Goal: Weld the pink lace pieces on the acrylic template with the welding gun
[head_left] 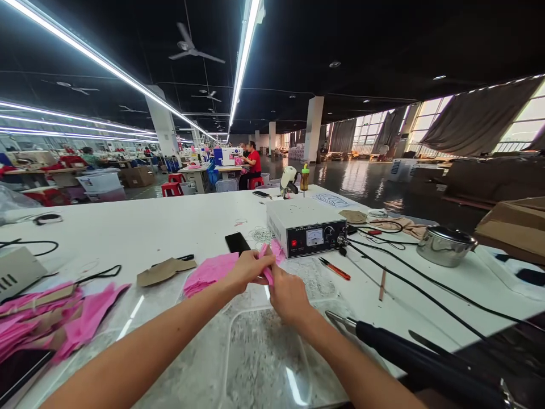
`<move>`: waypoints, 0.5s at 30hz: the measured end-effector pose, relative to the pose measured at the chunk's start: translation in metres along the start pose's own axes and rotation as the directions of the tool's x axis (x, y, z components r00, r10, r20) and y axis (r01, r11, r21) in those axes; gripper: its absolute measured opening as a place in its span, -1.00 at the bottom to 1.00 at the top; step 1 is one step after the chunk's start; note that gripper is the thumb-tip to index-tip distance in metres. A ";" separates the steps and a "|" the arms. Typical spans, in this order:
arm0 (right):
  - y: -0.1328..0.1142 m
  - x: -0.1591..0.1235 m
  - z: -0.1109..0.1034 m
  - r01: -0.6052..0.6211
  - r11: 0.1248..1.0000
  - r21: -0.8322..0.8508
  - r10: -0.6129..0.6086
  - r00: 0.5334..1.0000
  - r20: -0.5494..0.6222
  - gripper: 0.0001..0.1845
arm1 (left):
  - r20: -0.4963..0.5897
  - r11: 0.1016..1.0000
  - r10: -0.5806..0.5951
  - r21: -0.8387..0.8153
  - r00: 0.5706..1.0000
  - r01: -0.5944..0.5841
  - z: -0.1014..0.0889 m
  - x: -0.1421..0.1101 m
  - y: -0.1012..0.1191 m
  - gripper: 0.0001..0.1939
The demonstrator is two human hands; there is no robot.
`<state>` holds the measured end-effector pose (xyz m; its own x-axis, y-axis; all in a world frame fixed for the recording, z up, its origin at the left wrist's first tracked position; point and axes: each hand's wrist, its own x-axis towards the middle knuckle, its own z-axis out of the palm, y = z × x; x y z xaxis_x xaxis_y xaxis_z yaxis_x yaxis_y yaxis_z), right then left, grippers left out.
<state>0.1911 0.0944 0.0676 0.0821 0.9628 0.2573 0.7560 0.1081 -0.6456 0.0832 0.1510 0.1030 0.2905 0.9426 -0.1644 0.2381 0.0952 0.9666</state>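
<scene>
My left hand (247, 269) and my right hand (288, 291) meet above the table, both closed on a small folded piece of pink fabric (268, 274). Part of the piece is hidden by my fingers. Just left of my hands lies a flat pile of pink fabric (209, 274). Behind my left hand is a black phone (237, 242). A white box with a dial and knobs (315, 238) stands beyond my right hand, and a bit of pink fabric shows at its front left corner. Beneath my forearms is a clear plastic sheet (264, 346).
Brown card pieces (166, 272) and more pink fabric (91, 318) lie left. An orange-handled cutter (335, 269), black cables (409, 272), a lidded metal pot (446, 250) and a black-handled tool (395, 346) are right. A seated person in red (254, 162) is at a far sewing station.
</scene>
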 end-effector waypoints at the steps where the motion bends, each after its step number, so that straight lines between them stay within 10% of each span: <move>1: 0.007 0.001 -0.003 -0.009 0.997 0.074 0.010 1.000 -0.004 -0.72 | 0.041 1.000 -0.004 -0.008 0.999 0.004 -0.004 -0.001 0.002 -0.64; 8: 0.036 0.003 -0.014 -0.133 0.709 0.693 0.082 0.991 0.107 -0.55 | 0.345 0.991 -0.020 -0.120 0.938 0.065 -0.026 -0.003 -0.017 -0.46; 15: 0.043 0.003 -0.013 -0.234 0.385 0.892 0.118 0.972 0.204 -0.43 | 0.479 0.959 -0.029 -0.235 0.878 0.160 -0.017 0.012 -0.034 -0.43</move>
<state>0.2318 0.0986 0.0499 0.0364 0.9990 0.0269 -0.3075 0.0368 -0.9509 0.0627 0.1641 0.0715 0.6915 0.6712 -0.2669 0.0570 0.3177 0.9465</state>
